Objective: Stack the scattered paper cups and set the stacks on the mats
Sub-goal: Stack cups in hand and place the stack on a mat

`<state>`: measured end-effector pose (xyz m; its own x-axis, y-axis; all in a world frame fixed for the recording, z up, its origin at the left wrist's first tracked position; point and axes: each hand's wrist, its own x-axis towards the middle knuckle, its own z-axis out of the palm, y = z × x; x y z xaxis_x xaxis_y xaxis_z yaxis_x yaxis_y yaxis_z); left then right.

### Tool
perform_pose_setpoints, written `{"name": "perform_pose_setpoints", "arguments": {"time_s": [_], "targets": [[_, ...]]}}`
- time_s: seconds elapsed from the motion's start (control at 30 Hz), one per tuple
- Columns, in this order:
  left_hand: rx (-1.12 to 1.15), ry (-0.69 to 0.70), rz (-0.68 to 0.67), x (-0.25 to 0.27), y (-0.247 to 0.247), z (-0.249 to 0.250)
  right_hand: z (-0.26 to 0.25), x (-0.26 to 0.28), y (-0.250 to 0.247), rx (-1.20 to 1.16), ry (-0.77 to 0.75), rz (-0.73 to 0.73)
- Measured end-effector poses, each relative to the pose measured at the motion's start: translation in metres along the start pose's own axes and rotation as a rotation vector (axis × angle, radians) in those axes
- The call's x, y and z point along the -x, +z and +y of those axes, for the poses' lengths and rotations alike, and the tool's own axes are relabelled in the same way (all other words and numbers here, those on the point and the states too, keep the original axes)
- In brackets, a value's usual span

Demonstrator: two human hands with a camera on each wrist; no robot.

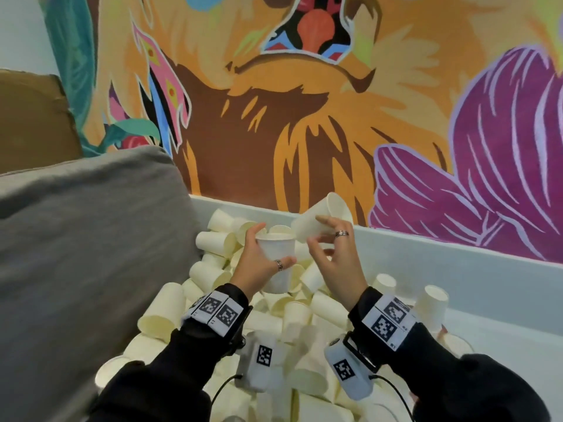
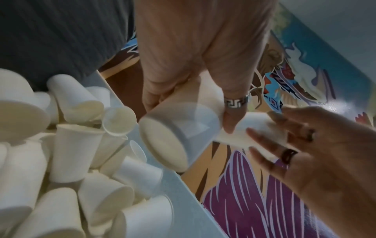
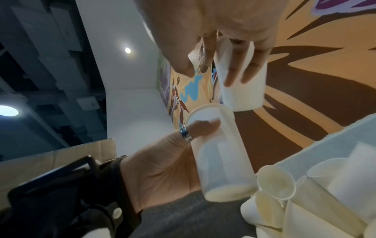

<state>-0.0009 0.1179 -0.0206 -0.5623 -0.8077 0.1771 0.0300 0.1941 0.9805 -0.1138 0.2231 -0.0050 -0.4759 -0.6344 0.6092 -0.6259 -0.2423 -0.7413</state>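
Two cups held above a heap of loose paper cups (image 1: 292, 318) in a white bin (image 1: 487, 284).

Seen from the head: left hand (image 1: 259, 266) wrapped round an upright cup (image 1: 278, 263), mouth up, thumb with a ring across its wall; right hand (image 1: 335, 257) with fingers spread, tips lightly pinching a tilted cup (image 1: 320, 220) just above and beside the first, apparently not yet nested. Grey cushion (image 1: 85, 239) at left, painted mural (image 1: 304, 102) behind. Shown only by the left wrist: flat bottom of the upright cup (image 2: 164, 141), the tilted cup blurred. Shown only by the right wrist: ceiling lights (image 3: 127, 50) and a cardboard box (image 3: 61, 154). No mats visible in any view.
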Motion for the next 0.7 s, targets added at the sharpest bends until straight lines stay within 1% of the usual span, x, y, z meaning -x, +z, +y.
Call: {"name": "perform_pose_setpoints", "arguments": {"time_s": [0.1, 0.2, 0.33, 0.43, 0.5, 0.53, 0.57, 0.63, 0.7], "targets": [[-0.072, -0.001, -0.068, -0.007, -0.029, -0.005, -0.018, -0.008, 0.021, -0.031, -0.124, 0.049], [-0.076, 0.044, -0.082, -0.009, -0.055, -0.004, -0.031, -0.011, 0.046, -0.007, -0.205, -0.026], [-0.088, 0.111, -0.12, -0.011, -0.088, -0.002, -0.039, -0.011, 0.084, 0.123, -0.161, -0.112], [-0.089, 0.13, -0.138, -0.011, -0.11, -0.006, -0.047, -0.01, 0.111, 0.23, -0.132, -0.231], [-0.068, 0.145, -0.122, -0.011, -0.126, -0.008, -0.051, -0.01, 0.127, 0.24, -0.099, -0.321], [-0.071, 0.159, -0.102, -0.012, -0.135, -0.008, -0.052, -0.011, 0.134, 0.194, -0.062, -0.345], [-0.076, 0.175, -0.078, -0.013, -0.143, -0.01, -0.052, -0.013, 0.139, 0.109, -0.029, -0.34], [-0.082, 0.198, -0.033, -0.015, -0.161, -0.012, -0.049, -0.018, 0.151, -0.072, 0.007, -0.252], [-0.098, 0.202, 0.025, -0.017, -0.182, -0.015, -0.044, -0.025, 0.167, -0.154, 0.083, -0.161]]}}
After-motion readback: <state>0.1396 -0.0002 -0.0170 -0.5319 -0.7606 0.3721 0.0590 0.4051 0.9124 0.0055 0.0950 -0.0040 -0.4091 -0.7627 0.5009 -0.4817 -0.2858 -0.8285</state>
